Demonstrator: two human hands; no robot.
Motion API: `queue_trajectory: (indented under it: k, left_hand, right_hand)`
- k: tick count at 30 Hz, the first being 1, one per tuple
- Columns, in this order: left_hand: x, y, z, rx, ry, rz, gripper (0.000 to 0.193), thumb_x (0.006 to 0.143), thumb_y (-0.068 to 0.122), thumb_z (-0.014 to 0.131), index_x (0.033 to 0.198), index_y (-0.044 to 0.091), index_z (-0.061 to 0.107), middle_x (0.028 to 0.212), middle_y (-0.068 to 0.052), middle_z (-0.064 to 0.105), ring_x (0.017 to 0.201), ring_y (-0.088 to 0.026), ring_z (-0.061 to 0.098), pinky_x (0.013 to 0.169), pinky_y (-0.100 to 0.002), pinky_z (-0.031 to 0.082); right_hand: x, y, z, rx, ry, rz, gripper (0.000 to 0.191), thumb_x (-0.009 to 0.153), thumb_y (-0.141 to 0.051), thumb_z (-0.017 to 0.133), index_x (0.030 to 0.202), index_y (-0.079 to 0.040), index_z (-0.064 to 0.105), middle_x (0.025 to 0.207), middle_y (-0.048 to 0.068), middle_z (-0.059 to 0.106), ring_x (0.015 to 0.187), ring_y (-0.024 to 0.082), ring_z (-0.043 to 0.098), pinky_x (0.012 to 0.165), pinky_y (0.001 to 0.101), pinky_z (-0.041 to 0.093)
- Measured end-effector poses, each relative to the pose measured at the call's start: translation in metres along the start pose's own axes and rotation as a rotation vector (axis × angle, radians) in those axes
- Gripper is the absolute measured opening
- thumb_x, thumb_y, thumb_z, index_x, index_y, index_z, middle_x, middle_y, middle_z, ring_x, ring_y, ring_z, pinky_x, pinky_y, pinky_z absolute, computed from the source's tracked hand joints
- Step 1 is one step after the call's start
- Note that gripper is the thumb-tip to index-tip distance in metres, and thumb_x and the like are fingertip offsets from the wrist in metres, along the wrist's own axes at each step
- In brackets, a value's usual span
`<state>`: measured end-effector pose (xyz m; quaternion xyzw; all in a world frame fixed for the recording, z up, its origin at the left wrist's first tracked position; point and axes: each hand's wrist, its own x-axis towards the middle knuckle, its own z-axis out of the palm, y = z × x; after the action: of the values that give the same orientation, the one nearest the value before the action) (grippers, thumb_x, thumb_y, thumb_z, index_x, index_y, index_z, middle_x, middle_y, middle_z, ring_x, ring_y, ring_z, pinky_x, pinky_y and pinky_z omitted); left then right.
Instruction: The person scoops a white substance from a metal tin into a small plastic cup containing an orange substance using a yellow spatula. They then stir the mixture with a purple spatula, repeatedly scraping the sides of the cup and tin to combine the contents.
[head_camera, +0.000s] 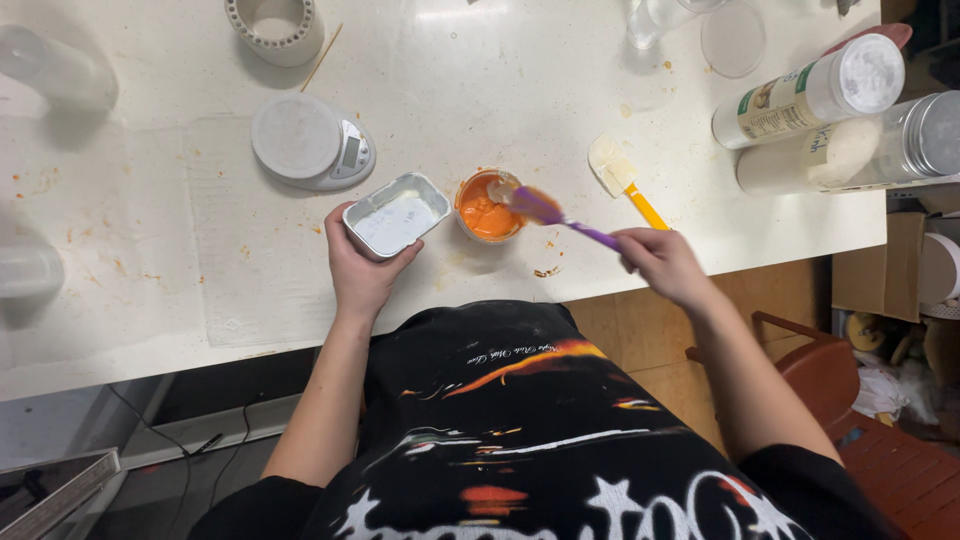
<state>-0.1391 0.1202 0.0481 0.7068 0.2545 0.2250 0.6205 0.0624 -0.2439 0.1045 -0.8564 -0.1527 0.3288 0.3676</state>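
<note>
White counter (500, 90), matte, smeared with orange specks and dried splashes, fills most of the head view; wood floor and a red chair (850, 400) show at lower right.

Left hand (358, 268) grips a small rectangular tin (396, 214), thin foil-like metal with rounded corners, white powder or paste inside; fingers wrap the near end, tin tilted toward the cup. Right hand (660, 262) is closed around the handle of a purple spatula (548, 210), soft rubbery blade, blurred, its tip over the cup rim. Cup (488, 205) is small, round, holds thick glossy orange paste, stands on the counter just beside the tin.

Second spatula (622, 177) lies flat right of the cup: cream blade, yellow-orange handle. Round white scale (312, 141) with a small grey display sits behind the tin. Pale ring-shaped holder (274, 27) with holes round its wall is at top, partly cut off; a thin wooden stick (322, 58) lies beside it. Two cylinders lie on their sides at right: a labelled can (808, 92) with white lid, and a clear jar (850, 150) of pale powder with grey lid, its end cut by the frame. Clear disc lid (733, 38) near top edge.

Blurred translucent containers at the left edge, hard to make out. Glass thing at top centre cut off. Dark printed shirt hides the counter's near edge in the middle. Clutter right of the chair unreadable.
</note>
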Motion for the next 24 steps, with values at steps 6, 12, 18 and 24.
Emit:
queue_trajectory:
  k: [6, 12, 18, 24]
  left_hand:
    - [-0.002, 0.000, -0.001, 0.008, 0.005, 0.023, 0.083, 0.075, 0.014, 0.096, 0.135, 0.003, 0.040, 0.129, -0.013, 0.058, 0.121, -0.021, 0.063, 0.101, -0.033, 0.056]
    - [-0.005, -0.003, -0.010, 0.038, 0.023, 0.005, 0.082, 0.076, 0.015, 0.096, 0.135, 0.003, 0.040, 0.129, -0.013, 0.058, 0.122, -0.021, 0.062, 0.102, -0.034, 0.056]
    - [-0.001, -0.004, -0.006, 0.021, 0.004, 0.001, 0.082, 0.077, 0.015, 0.096, 0.136, 0.003, 0.040, 0.130, -0.013, 0.057, 0.123, -0.022, 0.062, 0.102, -0.034, 0.056]
    - [0.000, 0.007, 0.002, -0.008, -0.043, 0.024, 0.086, 0.075, 0.015, 0.095, 0.137, 0.003, 0.037, 0.132, -0.013, 0.055, 0.125, -0.023, 0.062, 0.103, -0.035, 0.057]
  right_hand:
    - [0.051, 0.001, 0.027, 0.206, -0.156, 0.277, 0.030, 0.101, -0.027, 0.064, 0.099, 0.000, 0.075, 0.065, -0.004, 0.050, 0.054, 0.006, 0.038, 0.047, 0.0238, 0.031]
    - [0.046, 0.005, 0.012, 0.131, -0.104, 0.305, 0.028, 0.098, -0.027, 0.066, 0.102, -0.002, 0.077, 0.063, -0.004, 0.052, 0.051, 0.005, 0.037, 0.045, 0.0234, 0.030]
    - [0.026, 0.020, -0.006, 0.088, -0.068, 0.303, 0.028, 0.098, -0.027, 0.066, 0.101, -0.002, 0.078, 0.061, -0.004, 0.050, 0.050, 0.005, 0.036, 0.044, 0.0246, 0.029]
    - [-0.007, 0.027, -0.029, 0.059, 0.057, 0.262, 0.026, 0.098, -0.023, 0.067, 0.100, 0.000, 0.078, 0.061, -0.004, 0.049, 0.052, 0.005, 0.037, 0.045, 0.0246, 0.030]
